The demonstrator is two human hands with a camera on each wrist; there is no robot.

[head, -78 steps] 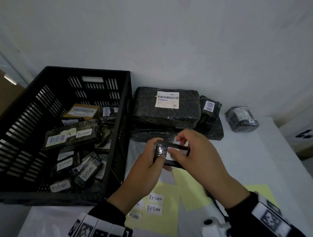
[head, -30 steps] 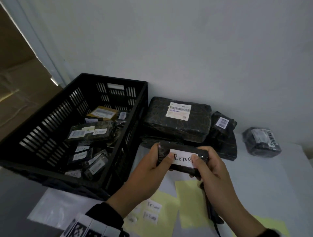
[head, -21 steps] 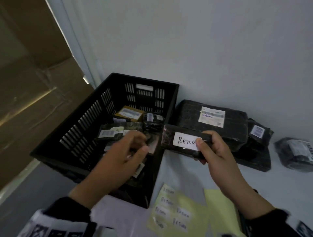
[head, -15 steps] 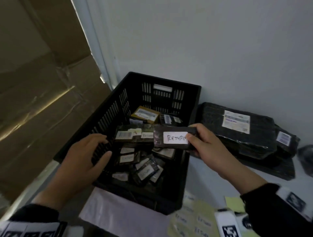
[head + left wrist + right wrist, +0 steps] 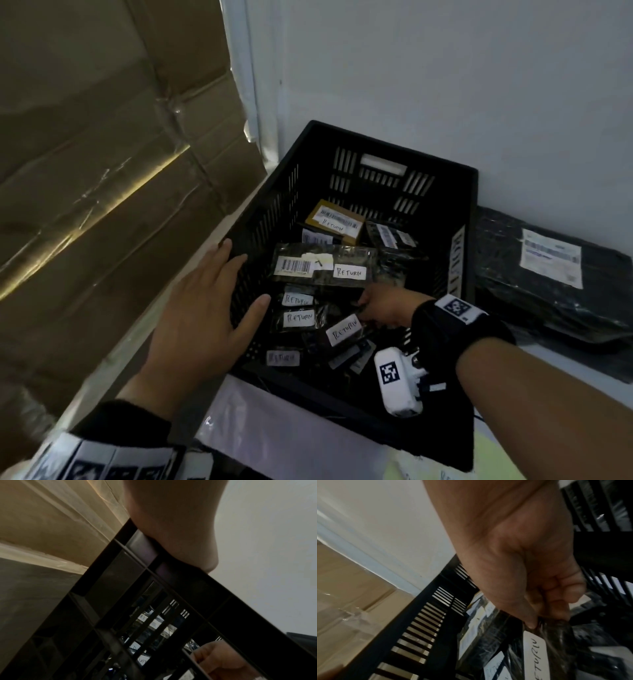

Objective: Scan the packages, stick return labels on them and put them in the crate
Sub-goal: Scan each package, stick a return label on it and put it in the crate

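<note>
The crate point(image 5: 466, 212), black and slatted, sits on the table against the white wall, with a large black-wrapped parcel point(image 5: 548, 274) just beside its right wall. Inside lie many dark packages carrying RETURN labels. The left hand point(image 5: 202, 308) rests on the crate's left rim, fingers straight and slightly spread, thumb reaching inside. The right hand point(image 5: 383, 306) is down in the crate, fingers and thumb pinching the end of a small black package point(image 5: 544, 649) whose white RETURN label point(image 5: 535, 654) faces up among the others.
</note>
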